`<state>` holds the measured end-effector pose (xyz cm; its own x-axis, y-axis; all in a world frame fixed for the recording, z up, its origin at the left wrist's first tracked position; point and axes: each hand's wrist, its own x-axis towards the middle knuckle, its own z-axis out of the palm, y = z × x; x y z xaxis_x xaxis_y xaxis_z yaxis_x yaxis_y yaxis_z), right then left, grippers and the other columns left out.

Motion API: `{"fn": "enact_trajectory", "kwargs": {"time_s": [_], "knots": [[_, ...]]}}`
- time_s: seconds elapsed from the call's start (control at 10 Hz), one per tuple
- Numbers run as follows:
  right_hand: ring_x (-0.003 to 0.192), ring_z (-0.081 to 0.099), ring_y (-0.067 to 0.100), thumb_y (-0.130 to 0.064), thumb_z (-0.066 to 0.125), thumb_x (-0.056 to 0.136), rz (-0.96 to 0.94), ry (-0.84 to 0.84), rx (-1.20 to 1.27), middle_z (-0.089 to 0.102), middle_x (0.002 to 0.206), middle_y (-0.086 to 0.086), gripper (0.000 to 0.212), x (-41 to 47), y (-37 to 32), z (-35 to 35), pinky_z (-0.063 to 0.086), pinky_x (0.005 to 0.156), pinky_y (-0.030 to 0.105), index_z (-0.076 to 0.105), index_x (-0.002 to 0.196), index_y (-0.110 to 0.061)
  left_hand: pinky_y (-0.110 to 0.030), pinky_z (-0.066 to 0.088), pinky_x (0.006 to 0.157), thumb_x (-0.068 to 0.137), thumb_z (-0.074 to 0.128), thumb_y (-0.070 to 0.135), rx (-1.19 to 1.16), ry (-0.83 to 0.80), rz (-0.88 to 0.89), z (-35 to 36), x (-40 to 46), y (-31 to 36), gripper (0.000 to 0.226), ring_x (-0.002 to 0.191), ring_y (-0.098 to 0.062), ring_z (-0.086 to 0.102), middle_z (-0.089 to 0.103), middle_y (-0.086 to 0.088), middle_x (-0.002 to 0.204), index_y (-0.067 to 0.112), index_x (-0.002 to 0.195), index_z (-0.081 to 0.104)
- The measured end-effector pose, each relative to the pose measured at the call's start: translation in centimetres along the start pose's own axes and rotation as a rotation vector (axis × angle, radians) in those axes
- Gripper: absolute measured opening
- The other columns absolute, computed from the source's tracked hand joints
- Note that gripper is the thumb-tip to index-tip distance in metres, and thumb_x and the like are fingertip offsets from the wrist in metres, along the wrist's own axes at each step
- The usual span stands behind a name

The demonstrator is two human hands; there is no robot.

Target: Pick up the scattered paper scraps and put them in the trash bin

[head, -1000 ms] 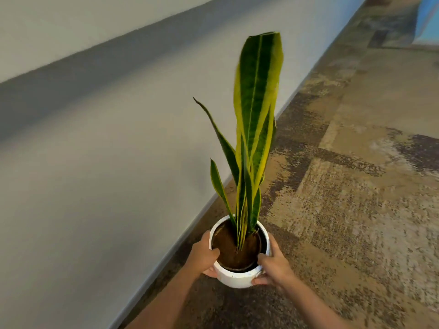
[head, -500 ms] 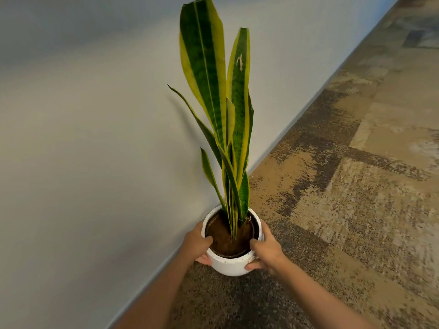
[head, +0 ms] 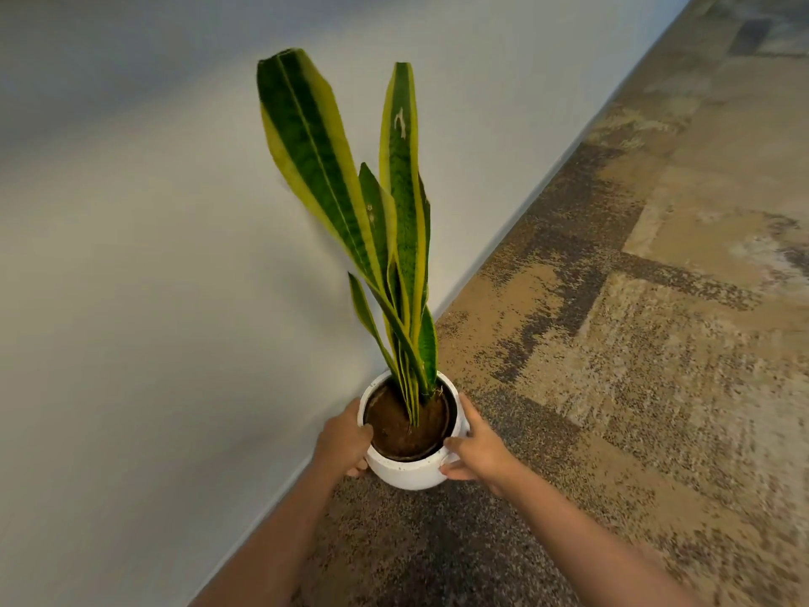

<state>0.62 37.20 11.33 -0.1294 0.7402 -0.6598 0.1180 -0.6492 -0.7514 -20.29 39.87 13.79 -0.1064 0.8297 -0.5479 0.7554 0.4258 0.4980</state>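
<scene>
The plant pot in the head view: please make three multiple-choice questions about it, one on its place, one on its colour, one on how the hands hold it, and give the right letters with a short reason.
1. Where is the pot?
A. on a shelf
B. near the wall, over the carpet
C. inside a trash bin

2. What colour is the pot?
A. white
B. red
C. black

3. How do the hands meet the pot?
A. only the left hand grips it
B. both hands hang free of it
C. one hand grips each side

Answers:
1 B: the pot sits close to where the wall meets the carpet; whether it touches the floor cannot be told.
2 A: its outer wall is white, with brown soil inside.
3 C: the left hand and the right hand curl round opposite sides of the rim.
</scene>
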Motion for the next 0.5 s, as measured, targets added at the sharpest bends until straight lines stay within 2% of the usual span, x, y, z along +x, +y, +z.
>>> {"fn": "enact_trajectory", "kwargs": {"time_s": [0.1, 0.2, 0.3, 0.4, 0.5], "knots": [[0.1, 0.067, 0.029, -0.01, 0.052, 0.093, -0.067, 0.032, -0.101, 0.035, 0.151, 0.012, 0.076, -1.9, -1.1, -0.8, 0.06, 0.077, 0.04, 0.012, 0.148, -0.044, -0.04, 0.059, 0.07, 0.094, 0.042, 0.024, 0.304, 0.106, 0.062, -0.5, -1.3, 1.6, 0.037, 0.083, -0.031, 0.069, 0.067, -0.014, 0.101, 0.016, 0.13, 0.046], [0.119, 0.053, 0.027, -0.018, 0.053, 0.094, -0.191, 0.207, -0.371, 0.045, 0.145, 0.012, 0.067, -6.3, -2.8, -2.2, 0.048, 0.099, 0.045, 0.018, 0.151, -0.027, -0.036, 0.052, 0.072, 0.095, 0.038, 0.025, 0.516, 0.21, 0.103, -0.1, -5.4, 5.2, 0.031, 0.093, -0.03, 0.063, 0.066, -0.013, 0.104, 0.01, 0.118, 0.053], [0.125, 0.047, 0.025, -0.019, 0.053, 0.093, -0.247, 0.346, -0.519, 0.046, 0.141, 0.01, 0.062, -9.9, -4.1, -3.6, 0.043, 0.105, 0.041, 0.025, 0.149, -0.021, -0.035, 0.049, 0.069, 0.096, 0.036, 0.025, 0.546, 0.231, 0.193, 0.3, -8.7, 8.1, 0.032, 0.094, -0.026, 0.064, 0.067, -0.008, 0.104, 0.014, 0.12, 0.053], [0.134, 0.041, 0.026, -0.017, 0.056, 0.09, -0.394, 0.61, -0.759, 0.046, 0.142, 0.009, 0.056, -16.8, -5.7, -6.9, 0.034, 0.114, 0.038, 0.038, 0.142, -0.01, -0.033, 0.043, 0.103, 0.097, 0.036, 0.026, 0.606, 0.312, 0.503, 1.0, -14.8, 13.1, 0.043, 0.127, -0.021, 0.049, 0.054, -0.004, 0.138, 0.015, 0.137, 0.045], [0.133, 0.045, 0.032, -0.015, 0.063, 0.085, -0.483, 0.782, -0.873, 0.052, 0.138, 0.016, 0.054, -21.0, -7.1, -9.6, 0.032, 0.112, 0.044, 0.047, 0.135, -0.003, -0.039, 0.04, 0.11, 0.093, 0.047, 0.026, 0.612, 0.371, 0.716, 0.7, -18.3, 16.9, 0.047, 0.136, -0.024, 0.043, 0.047, -0.005, 0.146, 0.012, 0.138, 0.047]]}}
